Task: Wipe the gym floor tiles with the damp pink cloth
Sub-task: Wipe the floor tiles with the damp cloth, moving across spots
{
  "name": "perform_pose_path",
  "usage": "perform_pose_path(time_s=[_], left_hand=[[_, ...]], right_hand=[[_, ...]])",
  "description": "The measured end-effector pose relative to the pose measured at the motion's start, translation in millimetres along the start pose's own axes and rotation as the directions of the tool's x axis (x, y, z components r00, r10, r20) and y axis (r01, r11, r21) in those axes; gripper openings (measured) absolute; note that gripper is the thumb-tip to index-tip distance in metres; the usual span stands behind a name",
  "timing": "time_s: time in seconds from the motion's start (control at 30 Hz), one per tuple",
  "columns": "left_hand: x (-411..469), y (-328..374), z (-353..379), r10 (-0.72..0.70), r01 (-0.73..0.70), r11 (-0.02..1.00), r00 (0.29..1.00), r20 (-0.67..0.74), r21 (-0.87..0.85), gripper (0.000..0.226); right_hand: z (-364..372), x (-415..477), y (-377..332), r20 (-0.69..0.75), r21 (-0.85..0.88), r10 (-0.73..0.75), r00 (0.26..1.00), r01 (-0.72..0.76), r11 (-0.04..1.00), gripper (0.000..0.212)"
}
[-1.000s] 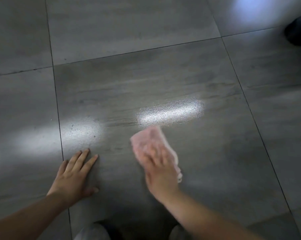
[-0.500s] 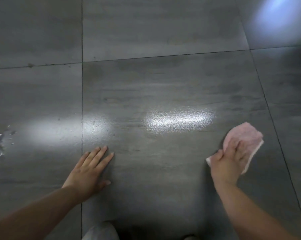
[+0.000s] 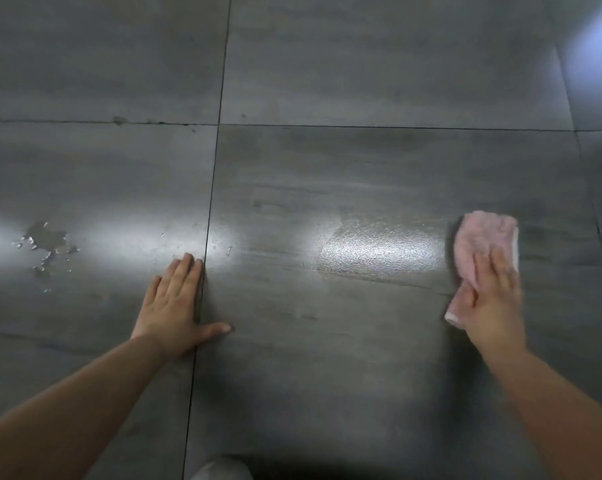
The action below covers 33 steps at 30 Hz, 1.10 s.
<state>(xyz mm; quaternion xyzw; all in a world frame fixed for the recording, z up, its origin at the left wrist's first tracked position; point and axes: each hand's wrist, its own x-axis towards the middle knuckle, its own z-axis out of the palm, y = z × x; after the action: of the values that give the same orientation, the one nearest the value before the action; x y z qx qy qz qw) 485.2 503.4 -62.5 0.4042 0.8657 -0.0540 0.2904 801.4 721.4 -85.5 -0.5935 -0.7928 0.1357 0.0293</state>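
While the right hand (image 3: 490, 299) presses flat on the crumpled pink terry cloth (image 3: 479, 240), the cloth lies at the right side of the large dark grey stone-look floor tile (image 3: 327, 323) in the middle of the scene, near that tile's right grout line. The right fingers (image 3: 500, 265) are spread and laid over the cloth's near half, pinning it to the floor with the palm and not clenched round it; the far half sticks out bare beyond the fingertips, and a corner shows at the left of the wrist. The left hand (image 3: 175, 306) is empty, fingers released and flat on the floor across the dark grout line (image 3: 208, 216) at the tile's left edge, apparently propping the body.

Just left of the cloth a bright reflection shows a pebbled wet sheen (image 3: 379, 251), which suggests that strip is already wiped. Farther left, on the neighbouring tile, a small puddle of water drops (image 3: 45, 244) sits well apart from both hands, untouched.

The cloth looks soft, light and limp, so it will likely bunch or fold if pushed from one edge. A broad flat palm over its middle should carry it best. Being damp, it should glide on the smooth tile, and the wet floor may be slippery under the bracing hand.
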Motion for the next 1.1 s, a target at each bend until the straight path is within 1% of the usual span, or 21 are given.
perform_pose_path(time_s=[0.03, 0.07, 0.1, 0.17, 0.23, 0.27, 0.33, 0.37, 0.4, 0.43, 0.5, 0.53, 0.57, 0.63, 0.7, 0.73, 0.8, 0.87, 0.9, 1.0, 1.1], left_hand=[[-5.3, -1.1, 1.7, -0.012, 0.012, 1.000, 1.000, 0.008, -0.024, 0.114], [-9.5, -1.4, 3.4, -0.016, 0.016, 0.999, 1.000, 0.011, -0.036, 0.115], [-12.3, -2.1, 4.7, -0.015, 0.016, 0.999, 1.000, 0.021, -0.036, 0.117], [-13.1, -6.0, 5.5, -0.009, 0.010, 1.000, 0.999, 0.050, -0.027, 0.120], [-10.4, -11.4, 5.9, -0.003, 0.004, 1.000, 0.997, 0.074, -0.016, 0.122], [-10.1, -12.1, 5.2, 0.001, 0.001, 1.000, 0.996, 0.085, -0.019, 0.123], [-9.5, -12.6, 5.3, 0.006, -0.005, 1.000, 0.994, 0.105, -0.012, 0.123], [-9.0, -12.9, 5.6, 0.007, -0.007, 1.000, 0.993, 0.116, -0.002, 0.123], [-8.3, -13.0, 5.7, 0.005, -0.006, 1.000, 0.991, 0.133, 0.005, 0.123], [-7.9, -13.0, 5.6, 0.001, -0.003, 1.000, 0.988, 0.153, 0.011, 0.122], [-6.8, -12.0, 5.2, -0.013, 0.009, 1.000, 0.983, 0.184, 0.022, 0.123], [-6.1, -11.0, 4.1, -0.019, 0.015, 1.000, 0.980, 0.196, 0.021, 0.124], [-6.2, -10.2, 2.5, -0.023, 0.021, 1.000, 0.978, 0.207, 0.012, 0.123], [-7.1, -9.8, -0.1, -0.021, 0.024, 1.000, 0.976, 0.215, -0.010, 0.119], [-8.4, -9.2, -0.8, -0.014, 0.020, 0.999, 0.978, 0.209, -0.027, 0.119], [-8.3, -9.2, -0.9, -0.011, 0.018, 0.999, 0.980, 0.196, -0.030, 0.119], [-7.7, -8.9, -1.2, -0.011, 0.019, 0.999, 0.984, 0.176, -0.038, 0.119], [-8.7, -9.7, -1.9, -0.004, 0.015, 0.997, 0.987, 0.158, -0.071, 0.121], [-9.9, -11.6, -0.6, 0.017, -0.005, 0.995, 0.992, 0.124, -0.099, 0.123], [-7.1, -22.3, 9.1, 0.069, -0.068, 0.997, 0.997, 0.020, -0.038, 0.125], [-4.7, -23.4, 10.9, 0.078, -0.078, 0.993, 0.997, 0.012, 0.083, 0.122]], right_hand=[[2.6, -0.7, -16.1, 0.001, 0.015, 0.120, 0.993, -0.120, 0.993, 0.065], [8.2, -5.9, -38.5, 0.025, 0.018, 0.153, 0.988, -0.153, 0.988, 0.062], [14.1, -15.6, -63.2, 0.053, 0.018, 0.091, 0.994, -0.092, 0.996, 0.058], [35.6, -42.8, -112.9, 0.066, 0.010, -0.265, 0.962, 0.265, 0.964, 0.053], [51.8, -65.9, -153.7, 0.140, -0.014, -0.634, 0.760, 0.642, 0.767, 0.051], [55.5, -65.4, -162.8, 0.207, 0.015, -0.729, 0.653, 0.742, 0.670, 0.053], [54.1, -41.8, -162.0, 0.324, 0.052, -0.788, 0.523, 0.822, 0.567, 0.054], [51.1, -23.4, -155.2, 0.346, 0.048, -0.783, 0.517, 0.823, 0.565, 0.053], [51.5, -2.6, -144.1, 0.320, 0.014, -0.768, 0.555, 0.807, 0.590, 0.052], [50.4, 18.0, -133.0, 0.263, -0.040, -0.718, 0.645, 0.751, 0.660, 0.052], [34.0, 52.1, -124.1, 0.125, -0.048, -0.482, 0.867, 0.490, 0.870, 0.055], [26.2, 62.5, -127.5, 0.100, -0.024, -0.306, 0.947, 0.310, 0.951, 0.056], [26.0, 67.8, -134.1, 0.107, 0.014, -0.144, 0.984, 0.143, 0.990, 0.055], [29.5, 52.3, -164.7, 0.133, 0.029, -0.047, 0.990, 0.043, 0.999, 0.053], [46.3, 25.8, -194.7, 0.147, 0.076, -0.258, 0.955, 0.249, 0.966, 0.054], [55.0, 14.2, -207.1, 0.091, 0.061, -0.457, 0.885, 0.453, 0.889, 0.052], [62.9, 15.4, -212.8, 0.107, -0.059, -0.734, 0.671, 0.741, 0.669, 0.047], [60.9, 47.3, -197.0, 0.174, -0.059, -0.805, 0.568, 0.822, 0.567, 0.068], [55.6, 66.5, -184.8, 0.163, -0.063, -0.782, 0.601, 0.798, 0.600, 0.077], [22.0, 110.3, -125.5, 0.077, -0.020, -0.477, 0.875, 0.480, 0.877, 0.076], [-4.1, 121.2, -64.4, 0.048, -0.031, -0.151, 0.987, 0.152, 0.988, 0.060]])
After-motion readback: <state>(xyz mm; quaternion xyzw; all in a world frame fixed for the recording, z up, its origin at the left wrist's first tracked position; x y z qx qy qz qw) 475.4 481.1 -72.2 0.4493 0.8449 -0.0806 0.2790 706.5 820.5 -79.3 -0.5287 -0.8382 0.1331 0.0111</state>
